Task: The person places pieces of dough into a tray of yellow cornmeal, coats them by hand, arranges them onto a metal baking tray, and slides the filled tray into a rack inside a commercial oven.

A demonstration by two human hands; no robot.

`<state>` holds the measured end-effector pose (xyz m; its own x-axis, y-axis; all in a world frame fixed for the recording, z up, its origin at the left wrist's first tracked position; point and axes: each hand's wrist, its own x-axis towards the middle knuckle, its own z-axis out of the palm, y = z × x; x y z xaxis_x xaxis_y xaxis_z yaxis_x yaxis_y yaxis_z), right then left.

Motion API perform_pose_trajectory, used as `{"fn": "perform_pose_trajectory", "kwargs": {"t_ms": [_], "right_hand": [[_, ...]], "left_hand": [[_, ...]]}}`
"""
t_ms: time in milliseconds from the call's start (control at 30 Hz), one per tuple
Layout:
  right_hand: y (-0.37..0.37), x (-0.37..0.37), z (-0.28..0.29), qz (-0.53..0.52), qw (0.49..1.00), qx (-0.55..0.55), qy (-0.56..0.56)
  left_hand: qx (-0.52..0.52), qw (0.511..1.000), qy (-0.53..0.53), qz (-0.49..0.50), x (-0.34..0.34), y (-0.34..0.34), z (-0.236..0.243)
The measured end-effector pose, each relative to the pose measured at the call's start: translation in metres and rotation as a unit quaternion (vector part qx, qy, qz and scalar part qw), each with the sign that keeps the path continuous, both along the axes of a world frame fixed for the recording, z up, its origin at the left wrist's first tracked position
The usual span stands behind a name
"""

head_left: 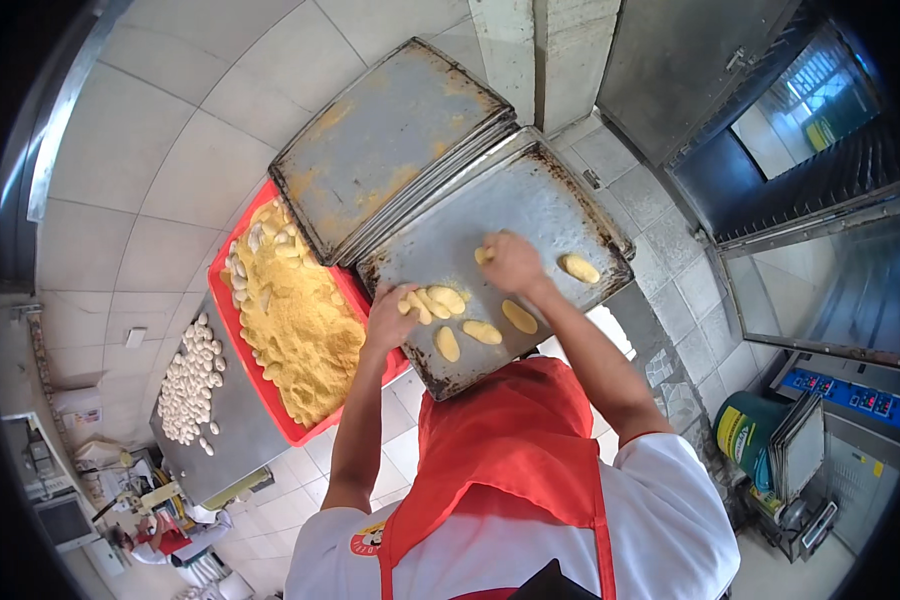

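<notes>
1. Coated dough pieces (519, 316) lie apart on the metal tray (530, 205) before you, with a cluster near its left edge.
2. Your right hand (515, 265) pinches one coated piece over the tray's middle.
3. Your left hand (388, 318) curls against the cluster; you cannot tell whether it grips any.
4. A tray stack (390, 140) crowds the tray's far-left side, blocking that edge.
5. Just left, a red tub (250, 375) holds yellow crumbs (305, 325) and more pieces.
6. Beyond it, white pieces (190, 385) lie heaped on a gray surface (220, 465).
7. Farther right are a glass-paned door (820, 285) and a green bucket (755, 435).
</notes>
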<state>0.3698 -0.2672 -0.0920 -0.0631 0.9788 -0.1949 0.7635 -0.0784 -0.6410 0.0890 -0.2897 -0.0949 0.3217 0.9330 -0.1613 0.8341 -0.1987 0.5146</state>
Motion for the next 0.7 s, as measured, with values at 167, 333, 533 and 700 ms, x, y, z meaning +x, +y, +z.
{"fn": "perform_pose_trajectory", "kwargs": {"t_ms": [167, 333, 533, 700], "right_hand": [[-0.021, -0.071, -0.021, 0.122, 0.992, -0.028, 0.014], [0.003, -0.053, -0.016, 0.016, 0.991, -0.066, 0.118], [0.014, -0.04, 0.028, -0.071, 0.976, 0.051, 0.197], [0.001, -0.127, 0.052, -0.055, 0.963, 0.075, 0.254]], "left_hand": [[0.009, 0.996, -0.055, 0.073, 0.0, -0.012, -0.024], [0.068, 0.994, -0.027, 0.076, 0.012, -0.008, -0.02], [0.08, 0.978, -0.151, 0.119, -0.003, -0.01, -0.034], [0.127, 0.955, -0.259, 0.065, -0.023, -0.006, -0.033]]}}
